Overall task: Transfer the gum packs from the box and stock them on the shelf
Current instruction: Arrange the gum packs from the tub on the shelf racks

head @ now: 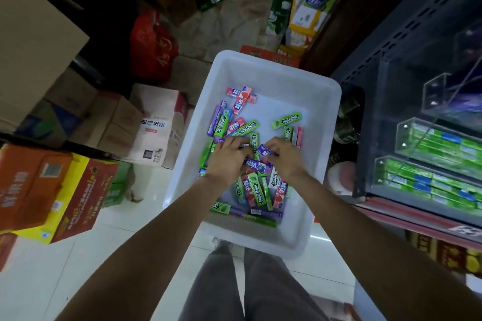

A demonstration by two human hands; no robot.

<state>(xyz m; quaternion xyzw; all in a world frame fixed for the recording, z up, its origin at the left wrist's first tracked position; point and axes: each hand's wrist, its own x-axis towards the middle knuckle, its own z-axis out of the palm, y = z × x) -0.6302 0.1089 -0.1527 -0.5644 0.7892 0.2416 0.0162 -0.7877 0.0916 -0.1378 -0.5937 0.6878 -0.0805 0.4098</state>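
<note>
A white plastic box (310, 101) stands on the floor in front of me with several loose gum packs (254, 187) in green, purple and pink. My left hand (228, 157) reaches into the pile, its fingers curled over packs in the middle. My right hand (283, 153) pinches a purple gum pack (263, 150) just above the pile. At the right, the dark shelf (407, 41) carries clear acrylic trays (430, 138) stocked with green gum packs.
Cardboard cartons (154, 122) and an orange and yellow carton (52, 190) crowd the floor at the left. A red bag (151, 46) and more boxes lie behind the white box. My legs (250, 284) stand at the box's near edge on white floor tiles.
</note>
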